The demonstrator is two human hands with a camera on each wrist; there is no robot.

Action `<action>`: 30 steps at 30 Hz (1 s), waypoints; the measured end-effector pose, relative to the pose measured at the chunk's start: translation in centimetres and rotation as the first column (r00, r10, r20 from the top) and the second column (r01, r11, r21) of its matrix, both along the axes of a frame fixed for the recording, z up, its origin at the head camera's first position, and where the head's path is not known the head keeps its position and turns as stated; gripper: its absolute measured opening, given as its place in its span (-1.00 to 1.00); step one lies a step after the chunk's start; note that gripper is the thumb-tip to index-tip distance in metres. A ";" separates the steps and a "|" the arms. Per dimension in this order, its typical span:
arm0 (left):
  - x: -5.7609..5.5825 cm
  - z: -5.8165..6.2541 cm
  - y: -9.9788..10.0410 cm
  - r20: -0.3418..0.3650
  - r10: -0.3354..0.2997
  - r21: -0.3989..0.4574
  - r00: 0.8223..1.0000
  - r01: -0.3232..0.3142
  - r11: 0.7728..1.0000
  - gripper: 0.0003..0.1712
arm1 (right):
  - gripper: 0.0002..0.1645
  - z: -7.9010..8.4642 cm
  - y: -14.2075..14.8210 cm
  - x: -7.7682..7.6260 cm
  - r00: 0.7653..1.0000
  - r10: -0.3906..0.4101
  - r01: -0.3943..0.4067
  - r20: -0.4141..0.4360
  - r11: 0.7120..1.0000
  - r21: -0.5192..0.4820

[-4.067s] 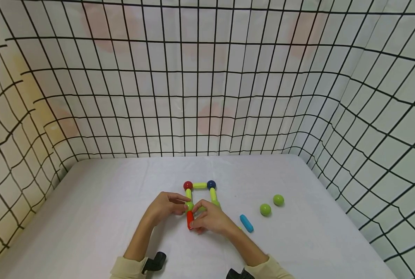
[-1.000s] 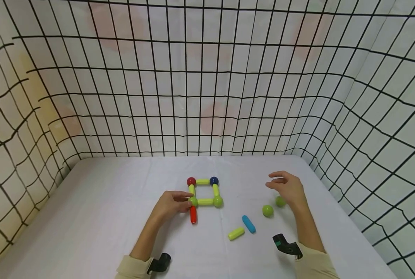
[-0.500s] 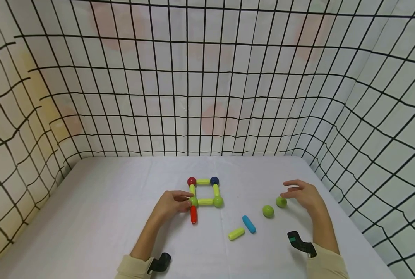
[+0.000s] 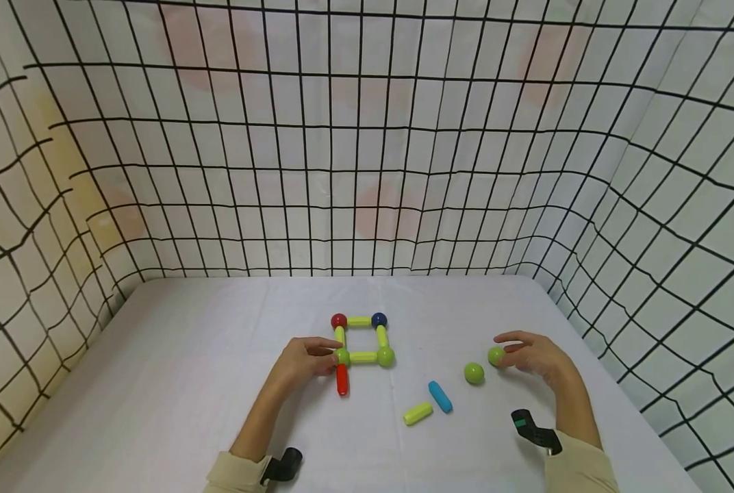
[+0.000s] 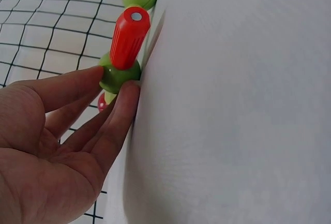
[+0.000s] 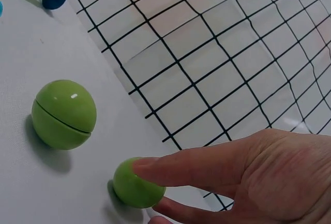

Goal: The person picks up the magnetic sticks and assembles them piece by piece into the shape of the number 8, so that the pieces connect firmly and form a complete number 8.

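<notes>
- White table point(image 4: 157, 383)
- Black-grid netting point(image 4: 367, 164) beyond far edge
- Red ball point(image 4: 339, 321), navy ball point(image 4: 379, 320)
- Lime stick point(image 4: 418, 413), red stick point(image 4: 342, 380), blue stick point(image 4: 440, 396)
- Green ball point(image 4: 495, 356) nearest right edge

Left grip point(image 4: 301, 359) pinched | right grip point(image 4: 535, 357) pinched, well apart | left forearm point(image 4: 256, 422) and right forearm point(image 4: 574, 407) slanted forward, inward
</notes>
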State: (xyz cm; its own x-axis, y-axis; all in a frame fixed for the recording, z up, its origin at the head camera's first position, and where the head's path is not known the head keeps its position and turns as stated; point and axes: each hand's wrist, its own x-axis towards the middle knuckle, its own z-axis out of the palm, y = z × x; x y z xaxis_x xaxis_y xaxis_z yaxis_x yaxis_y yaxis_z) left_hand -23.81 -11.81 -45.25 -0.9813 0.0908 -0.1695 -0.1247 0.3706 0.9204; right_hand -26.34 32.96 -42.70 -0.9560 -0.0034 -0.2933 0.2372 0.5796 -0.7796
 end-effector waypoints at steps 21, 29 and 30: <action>-0.1 -0.1 0.1 0.008 0.004 -0.001 1.000 -0.004 1.000 -0.70 | -0.40 -0.6 -0.3 -0.3 0.999 -0.034 0.035 -0.017 0.997 0.071; -0.2 0.0 0.1 0.021 0.004 0.014 1.000 -0.004 1.000 -0.70 | -0.37 1.2 -2.2 0.0 0.997 -0.025 0.031 -0.071 0.996 0.085; -0.2 0.0 0.1 0.022 0.003 0.018 1.000 -0.003 1.000 -0.69 | -0.35 1.5 -2.5 0.0 0.997 -0.020 0.027 -0.076 0.996 0.083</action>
State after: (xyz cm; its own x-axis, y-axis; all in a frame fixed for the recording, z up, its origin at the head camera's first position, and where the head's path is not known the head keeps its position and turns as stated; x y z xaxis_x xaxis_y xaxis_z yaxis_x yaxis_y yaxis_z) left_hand -24.02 -11.74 -45.25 -0.9776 0.0911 -0.1898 -0.1464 0.3539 0.9238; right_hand -26.30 30.44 -41.24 -0.9749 0.0411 -0.2188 0.1940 0.6389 -0.7444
